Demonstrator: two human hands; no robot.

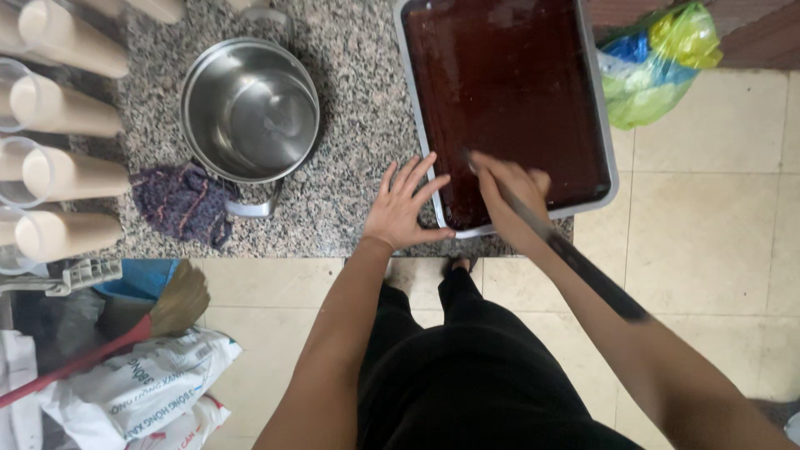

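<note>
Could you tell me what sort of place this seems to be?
Probably a small food-preparation kitchen: a granite counter holds a metal tray of dark brown jelly-like food, a steel pot and rows of tall cups.

I have one view only, from the camera on the person's head, looking almost straight down. It sits close above the worktop (350,125), whose near edge crosses mid-frame, with the tiled floor (708,208) below and to the right.
</note>
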